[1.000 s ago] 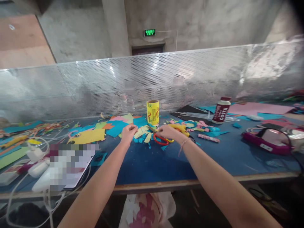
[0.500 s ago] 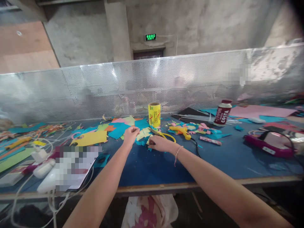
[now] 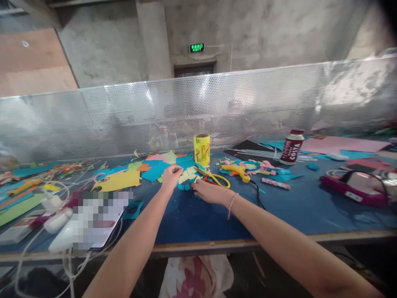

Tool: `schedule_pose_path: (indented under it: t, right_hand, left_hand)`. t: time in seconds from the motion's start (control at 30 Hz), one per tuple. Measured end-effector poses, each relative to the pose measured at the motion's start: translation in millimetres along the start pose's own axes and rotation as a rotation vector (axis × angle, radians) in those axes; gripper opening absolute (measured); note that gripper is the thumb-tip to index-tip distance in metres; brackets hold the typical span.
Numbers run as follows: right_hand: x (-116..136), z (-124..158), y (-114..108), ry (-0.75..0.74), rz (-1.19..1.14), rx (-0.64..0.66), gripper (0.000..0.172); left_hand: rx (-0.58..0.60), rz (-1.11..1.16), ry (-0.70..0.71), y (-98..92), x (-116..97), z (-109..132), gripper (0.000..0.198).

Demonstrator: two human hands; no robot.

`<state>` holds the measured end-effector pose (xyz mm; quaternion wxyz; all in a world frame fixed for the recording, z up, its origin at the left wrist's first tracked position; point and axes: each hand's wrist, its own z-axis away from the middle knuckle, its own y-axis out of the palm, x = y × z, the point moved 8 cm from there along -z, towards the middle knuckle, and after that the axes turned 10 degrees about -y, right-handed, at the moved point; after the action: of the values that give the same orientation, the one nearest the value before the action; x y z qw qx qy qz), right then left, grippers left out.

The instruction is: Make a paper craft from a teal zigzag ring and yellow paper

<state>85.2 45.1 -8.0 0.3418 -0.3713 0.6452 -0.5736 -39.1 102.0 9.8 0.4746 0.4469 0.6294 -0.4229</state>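
My left hand [image 3: 172, 177] is raised just over the near edge of the paper pile, its fingertips pinched together; anything between them is too small to make out. To its right, my right hand [image 3: 208, 191] is low over the table, with curled fingers close to a fringed blue paper scrap [image 3: 185, 185]. What those fingers hold, if anything, is hidden. Scissors [image 3: 219, 179] with yellow and orange-red handles lie just behind the right hand. Pale yellow paper pieces [image 3: 187, 174] and a blue paper sheet [image 3: 155, 169] lie around the hands.
Behind the hands stands a yellow roll [image 3: 202, 150]. A yellow glue gun [image 3: 237, 170] with a black cord lies to the right, a Costa bottle [image 3: 292, 147] farther off. A perforated metal screen [image 3: 139, 120] borders the back. Cables and a white power strip [image 3: 62, 238] crowd the left front.
My right hand's fingers have shifted slightly left and reach further toward the blue scrap. More of the scissors' handles shows. My left hand has hardly moved.
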Motion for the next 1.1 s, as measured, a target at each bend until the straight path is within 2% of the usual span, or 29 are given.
schedule_pose_path:
  t: [0.27, 0.4, 0.47, 0.53, 0.63, 0.73, 0.8, 0.93, 1.0, 1.1]
  right_hand:
    - [-1.2, 0.3, 5.2, 0.005, -0.073, 0.054, 0.019]
    - [8.7, 0.0, 7.5, -0.017, 0.181, 0.049, 0.019]
    - [19.8, 0.6, 6.5, -0.042, 0.323, 0.01, 0.02]
    - [27.5, 3.1, 2.6, -0.004, 0.424, -0.049, 0.023]
    - [31.3, 8.3, -1.4, 0.099, 0.471, -0.076, 0.031]
    - [35.8, 7.9, 1.9, 0.065, 0.454, -0.045, 0.032]
    - [35.0, 4.6, 4.7, 0.033, 0.378, -0.043, 0.028]
    - [18.3, -5.8, 0.7, 0.057, -0.001, -0.128, 0.016]
    - [7.0, -9.8, -7.1, 0.076, -0.075, -0.168, 0.02]
    - [-19.5, -4.5, -30.4, 0.161, -0.44, -0.452, 0.017]
  left_hand:
    - [-0.005, 0.046, -0.03, 3.3, 1.3, 1.3, 0.009]
    - [0.008, 0.105, -0.057, 5.9, 3.4, 2.4, 0.01]
    - [-0.006, 0.144, -0.078, 4.4, 4.5, 2.9, 0.011]
    - [-0.025, 0.166, -0.095, 2.1, 4.9, 3.2, 0.012]
    - [-0.023, 0.159, -0.09, 0.9, 3.0, 3.4, 0.011]
    - [-0.015, 0.142, -0.069, 0.6, 0.3, 3.6, 0.011]
    - [-0.014, 0.137, -0.065, 0.2, -0.5, 3.7, 0.01]
    - [-0.029, 0.109, -0.06, -2.0, -2.2, 3.4, 0.009]
    - [-0.046, 0.08, -0.043, -4.0, -4.6, 3.2, 0.009]
    - [-0.073, 0.061, -0.013, -6.9, -8.8, 3.5, 0.009]
